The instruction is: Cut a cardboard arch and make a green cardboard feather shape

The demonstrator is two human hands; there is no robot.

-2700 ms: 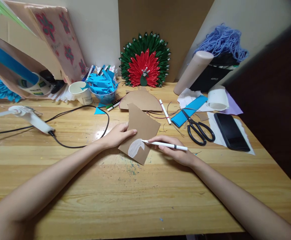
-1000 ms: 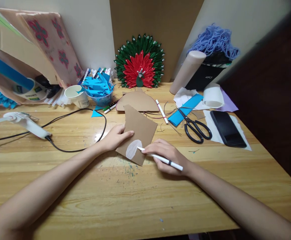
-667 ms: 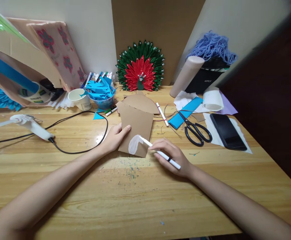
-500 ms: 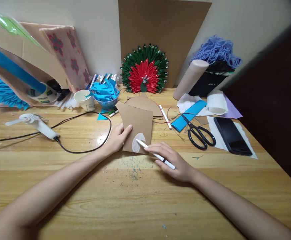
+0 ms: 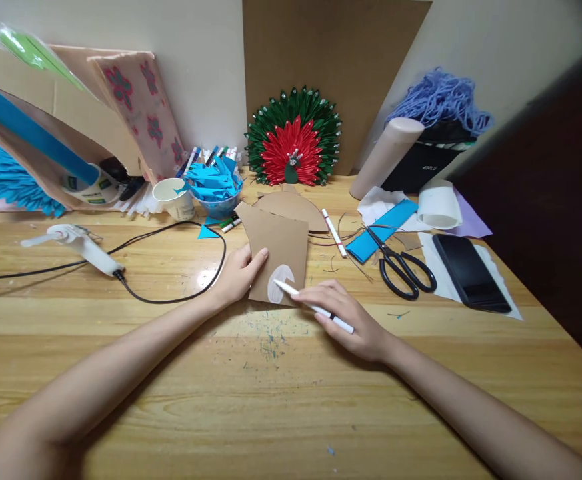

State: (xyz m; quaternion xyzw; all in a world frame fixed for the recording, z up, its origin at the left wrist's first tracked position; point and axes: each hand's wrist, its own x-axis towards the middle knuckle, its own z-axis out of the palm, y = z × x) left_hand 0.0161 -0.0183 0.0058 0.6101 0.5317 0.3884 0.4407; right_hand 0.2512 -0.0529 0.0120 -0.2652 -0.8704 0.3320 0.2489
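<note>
My left hand [image 5: 241, 272] grips the left edge of a brown cardboard piece [image 5: 281, 241], thumb on top. Near the cardboard's lower edge lies a small rounded white paper cutout [image 5: 277, 291]. My right hand [image 5: 343, 312] is closed around a white marker [image 5: 338, 321], whose pale tip meets the white cutout. Behind the cardboard piece is a round-edged cardboard shape [image 5: 295, 205], partly covered. A capped white marker [image 5: 334, 233] lies to the right of them.
A glue gun [image 5: 88, 250] with a looping black cord is at left. Blue scraps fill a bowl [image 5: 218, 203] beside a paper cup [image 5: 175, 200]. Scissors [image 5: 401, 270], a blue strip [image 5: 383, 230] and a phone [image 5: 471, 273] lie right. A green-and-red peacock [image 5: 295, 137] stands at the back.
The whole view has shifted slightly, so everything sits a little further right. Both hands keep their holds, and the marker tip stays on the white cutout.
</note>
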